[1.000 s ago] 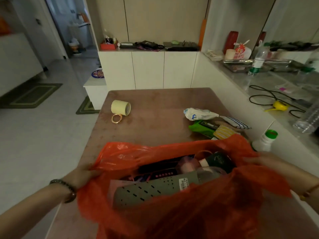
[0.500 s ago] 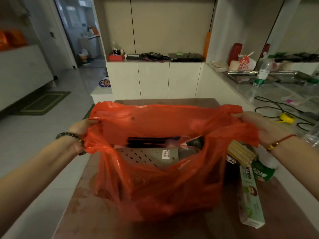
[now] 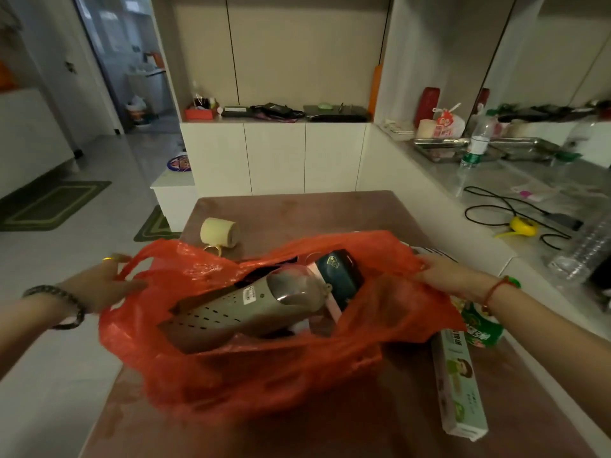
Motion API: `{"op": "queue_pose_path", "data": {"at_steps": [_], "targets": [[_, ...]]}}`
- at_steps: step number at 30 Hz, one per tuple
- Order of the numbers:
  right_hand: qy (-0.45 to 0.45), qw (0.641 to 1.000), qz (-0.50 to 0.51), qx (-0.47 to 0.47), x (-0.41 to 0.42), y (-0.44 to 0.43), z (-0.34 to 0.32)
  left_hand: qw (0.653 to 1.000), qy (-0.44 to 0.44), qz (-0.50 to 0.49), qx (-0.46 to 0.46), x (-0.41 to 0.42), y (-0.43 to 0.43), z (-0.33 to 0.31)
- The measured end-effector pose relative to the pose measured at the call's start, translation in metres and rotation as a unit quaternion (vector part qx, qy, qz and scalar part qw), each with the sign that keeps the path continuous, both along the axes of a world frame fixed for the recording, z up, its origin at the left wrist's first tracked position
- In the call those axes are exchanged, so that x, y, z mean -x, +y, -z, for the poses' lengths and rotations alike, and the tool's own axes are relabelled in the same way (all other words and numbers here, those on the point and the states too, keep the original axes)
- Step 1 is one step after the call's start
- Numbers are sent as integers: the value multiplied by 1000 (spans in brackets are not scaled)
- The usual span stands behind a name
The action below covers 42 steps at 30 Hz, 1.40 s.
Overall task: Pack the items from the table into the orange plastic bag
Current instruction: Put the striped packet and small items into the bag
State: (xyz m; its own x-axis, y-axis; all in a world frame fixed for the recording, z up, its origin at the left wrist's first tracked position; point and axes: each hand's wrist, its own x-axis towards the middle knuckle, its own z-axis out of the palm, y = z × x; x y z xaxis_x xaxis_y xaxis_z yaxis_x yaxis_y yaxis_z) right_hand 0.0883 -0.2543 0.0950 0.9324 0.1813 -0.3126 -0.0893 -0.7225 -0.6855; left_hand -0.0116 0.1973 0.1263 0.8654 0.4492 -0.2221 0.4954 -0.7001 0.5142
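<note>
The orange plastic bag point(image 3: 264, 368) rests on the brown table point(image 3: 396, 424), its mouth spread wide. My left hand point(image 3: 99, 285) grips the bag's left handle; my right hand point(image 3: 443, 272) grips the right rim. Inside lie a grey perforated appliance point(image 3: 238, 309), a dark teal case point(image 3: 340, 269) and a pink item. On the table outside the bag are a pale yellow tape roll point(image 3: 219, 232) with a small gold ring point(image 3: 213, 249) at the back left, and a long white-green box point(image 3: 458, 381) and a green-labelled bottle point(image 3: 482, 325) at the right.
A white counter point(image 3: 496, 193) runs along the right with black cables, a yellow tool point(image 3: 522, 224), water bottles and metal trays. White cabinets point(image 3: 277, 157) stand behind the table. Open floor with green mats lies to the left.
The bag was lifted and held up half a second ago; now it is lowered back onto the table and spread open, showing its contents. Both hands kept their grip.
</note>
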Motion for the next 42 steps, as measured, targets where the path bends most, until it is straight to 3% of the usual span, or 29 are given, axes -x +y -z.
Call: {"op": "queue_pose_path", "data": {"at_steps": [3, 5, 9, 12, 14, 16, 18, 19, 21, 23, 25, 28, 32, 34, 37, 40, 42], "targets": [[4, 985, -122, 124, 5, -8, 1, 981, -96, 73, -150, -11, -31, -14], [-18, 956, -201, 212, 13, -4, 3, 963, -169, 172, -116, -14, -80, -24], [9, 947, -271, 174, 41, 21, 25, 894, -217, 389, -53, -37, -175, -5], [18, 942, -296, 155, 47, 24, 45, 845, -190, 489, -106, -68, -244, 24], [83, 942, -297, 132, 34, 11, 44, 827, -125, 519, -177, -91, -275, 44], [103, 966, -234, 49, 11, -10, 43, 810, -85, 538, -218, -109, -294, 60], [9, 998, -64, -15, -21, -37, 48, 803, -48, 545, -236, -123, -304, 71], [-61, 998, 21, 3, -37, -51, 55, 802, -34, 546, -238, -128, -307, 75], [-114, 988, 88, 48, -61, -71, 69, 804, -28, 544, -241, -136, -313, 83], [-42, 993, 67, 86, -76, -82, 85, 811, -36, 537, -228, -141, -320, 87], [17, 990, 56, 130, -88, -88, 99, 840, -27, 515, -168, -147, -328, 88], [20, 988, 45, 147, -98, -98, 108, 891, 39, 452, 19, -162, -342, 89], [-18, 998, 31, 47, -98, -103, 88, 908, 55, 343, 234, -177, -365, 87], [-39, 997, 47, -54, -99, -102, 74, 897, 68, 244, 361, -185, -374, 90], [16, 979, 55, -193, -103, -89, 62, 833, 95, 86, 538, -190, -381, 92], [43, 973, 98, -204, -117, -79, 63, 819, 36, 0, 573, -192, -377, 90], [-45, 959, 224, -166, -144, -89, 74, 817, -8, -42, 574, -197, -370, 86]]}}
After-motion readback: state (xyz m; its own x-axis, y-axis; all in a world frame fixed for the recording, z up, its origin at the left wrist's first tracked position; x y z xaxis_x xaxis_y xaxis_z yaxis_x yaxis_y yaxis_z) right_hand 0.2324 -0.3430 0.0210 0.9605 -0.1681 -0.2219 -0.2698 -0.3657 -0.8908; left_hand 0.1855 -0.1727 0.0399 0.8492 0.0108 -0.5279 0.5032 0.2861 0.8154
